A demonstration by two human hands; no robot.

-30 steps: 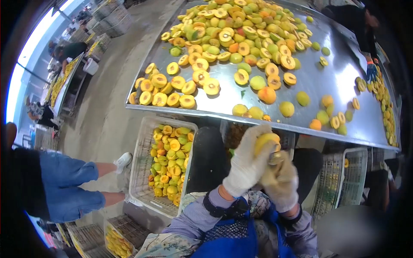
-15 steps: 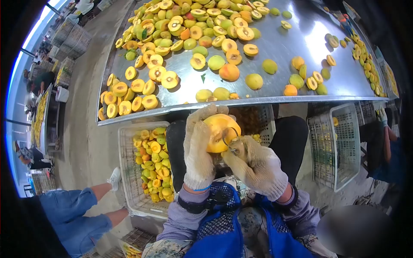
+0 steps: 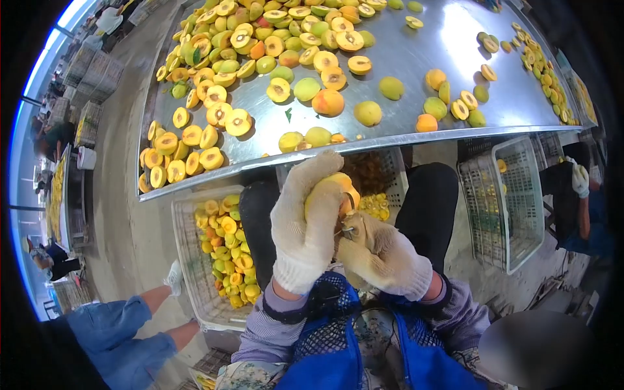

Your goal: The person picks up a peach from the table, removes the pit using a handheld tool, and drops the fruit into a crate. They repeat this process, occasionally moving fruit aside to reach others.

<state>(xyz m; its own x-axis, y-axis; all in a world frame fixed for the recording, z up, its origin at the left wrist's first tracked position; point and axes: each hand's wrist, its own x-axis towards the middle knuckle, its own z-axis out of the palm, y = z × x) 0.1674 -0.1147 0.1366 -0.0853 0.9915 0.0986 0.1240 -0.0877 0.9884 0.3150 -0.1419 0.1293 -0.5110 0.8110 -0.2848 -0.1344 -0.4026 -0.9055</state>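
A yellow peach half [image 3: 348, 185] sits in my left hand [image 3: 302, 227], the gloved fingers wrapped round it just below the table edge. Close against it on the right, my gloved right hand [image 3: 390, 260] is closed on a small pitting knife [image 3: 350, 229]; a bit of its metal shows at the fingers, while the handle is hidden. My left fingers cover much of the fruit, and its cut face is mostly out of sight. Ahead, cut and whole peaches [image 3: 305, 88] lie spread over the metal table [image 3: 273, 140].
To my left, a white crate [image 3: 184, 260] holds many peach halves. Another crate [image 3: 398, 170] under the table contains brown bits and yellow pieces. Crates [image 3: 504, 214] stand at right. A person's legs [image 3: 123, 325] are at lower left; a gloved co-worker's hand [image 3: 580, 179] is far right.
My left hand has turned the peach half, so its cut face no longer points up at me. The right hand stays close against the fruit. The whole view has shifted slightly.
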